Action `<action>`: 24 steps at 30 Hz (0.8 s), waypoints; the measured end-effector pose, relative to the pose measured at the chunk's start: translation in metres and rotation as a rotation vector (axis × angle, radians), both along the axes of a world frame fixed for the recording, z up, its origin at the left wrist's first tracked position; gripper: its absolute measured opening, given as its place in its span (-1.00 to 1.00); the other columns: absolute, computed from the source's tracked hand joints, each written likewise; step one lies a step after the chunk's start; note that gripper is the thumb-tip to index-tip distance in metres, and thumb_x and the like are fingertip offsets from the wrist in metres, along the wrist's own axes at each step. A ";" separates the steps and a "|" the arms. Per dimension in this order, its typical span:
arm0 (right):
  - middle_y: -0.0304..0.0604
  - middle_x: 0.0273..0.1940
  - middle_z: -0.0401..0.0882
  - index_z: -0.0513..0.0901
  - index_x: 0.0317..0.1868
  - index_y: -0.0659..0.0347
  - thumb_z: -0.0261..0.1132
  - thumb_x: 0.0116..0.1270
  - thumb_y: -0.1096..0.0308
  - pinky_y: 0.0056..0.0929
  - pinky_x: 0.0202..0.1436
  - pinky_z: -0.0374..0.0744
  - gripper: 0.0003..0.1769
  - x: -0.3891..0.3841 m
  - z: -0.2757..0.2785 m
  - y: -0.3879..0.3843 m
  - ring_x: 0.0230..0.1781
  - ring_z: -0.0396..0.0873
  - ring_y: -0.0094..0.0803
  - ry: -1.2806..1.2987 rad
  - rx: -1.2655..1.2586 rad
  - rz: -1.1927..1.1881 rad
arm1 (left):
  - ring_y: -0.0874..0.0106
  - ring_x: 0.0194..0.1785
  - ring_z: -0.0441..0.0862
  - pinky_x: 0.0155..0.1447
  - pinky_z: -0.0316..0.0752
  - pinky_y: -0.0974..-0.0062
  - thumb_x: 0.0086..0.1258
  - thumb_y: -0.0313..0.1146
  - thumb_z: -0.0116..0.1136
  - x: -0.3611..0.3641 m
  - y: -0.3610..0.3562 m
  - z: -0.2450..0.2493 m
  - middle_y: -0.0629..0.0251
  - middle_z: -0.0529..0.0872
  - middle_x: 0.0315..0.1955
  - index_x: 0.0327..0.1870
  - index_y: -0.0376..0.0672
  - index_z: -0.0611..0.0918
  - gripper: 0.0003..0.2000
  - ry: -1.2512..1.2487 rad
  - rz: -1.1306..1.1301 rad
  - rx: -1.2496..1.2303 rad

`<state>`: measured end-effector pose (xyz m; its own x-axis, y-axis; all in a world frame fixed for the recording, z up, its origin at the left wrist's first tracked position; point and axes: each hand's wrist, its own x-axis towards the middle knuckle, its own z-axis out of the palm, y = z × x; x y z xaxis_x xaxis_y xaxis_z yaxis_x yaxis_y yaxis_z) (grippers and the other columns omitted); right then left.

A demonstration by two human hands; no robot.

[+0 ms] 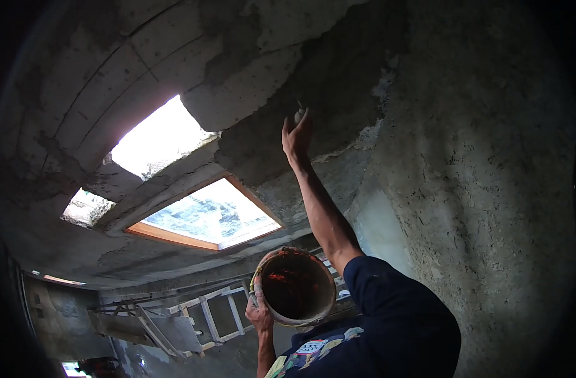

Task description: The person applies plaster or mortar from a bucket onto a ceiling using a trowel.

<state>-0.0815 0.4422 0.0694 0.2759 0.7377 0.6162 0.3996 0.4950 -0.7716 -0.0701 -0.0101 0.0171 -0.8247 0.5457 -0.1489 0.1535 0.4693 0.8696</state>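
My right hand point(296, 133) is raised high at the end of an outstretched arm, close to the dark damp plaster point(329, 69) on the wall. Its fingers curl round a small greyish handle point(299, 115); the rest of that tool is hard to make out. Lower down, my left hand point(260, 314) grips the left rim of a round bucket point(331, 280). The bucket is tilted with its mouth facing the camera, and its inside is dark with a reddish sheen.
A wood-framed window point(174, 236) and a bright opening point(158, 138) lie left of my raised arm, with a smaller opening point(86, 206) beyond. A wooden ladder-like frame point(209, 321) stands at lower left. Rough wall point(483, 189) rises on the right.
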 end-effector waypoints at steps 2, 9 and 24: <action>0.37 0.15 0.35 0.22 0.26 0.53 0.23 0.30 0.25 -0.14 0.25 0.39 -0.34 0.005 0.011 0.016 0.19 0.38 0.14 -0.029 -0.030 0.045 | 0.53 -0.39 0.48 -0.26 0.42 0.49 0.44 -0.15 0.04 0.002 0.003 0.001 0.26 0.65 -0.47 -0.16 -0.39 0.63 -0.62 -0.031 -0.007 -0.025; 0.33 0.20 0.34 0.28 0.25 0.51 0.19 0.33 0.18 -0.17 0.28 0.39 -0.35 0.024 0.013 0.060 0.23 0.36 0.10 -0.179 -0.188 0.140 | 0.51 -0.46 0.47 -0.31 0.43 0.45 0.45 -0.06 0.01 0.001 0.011 -0.003 0.27 0.61 -0.57 -0.28 -0.41 0.61 -0.55 0.069 0.010 -0.008; 0.33 0.00 0.46 0.30 0.14 0.47 0.24 0.22 0.32 -0.10 0.05 0.51 -0.44 0.028 -0.051 0.025 0.05 0.48 0.16 -0.031 -0.170 0.151 | 0.49 -0.29 0.53 -0.15 0.45 0.52 0.45 -0.10 0.02 0.004 0.014 -0.002 0.24 0.69 -0.36 -0.05 -0.38 0.62 -0.58 -0.062 -0.042 -0.042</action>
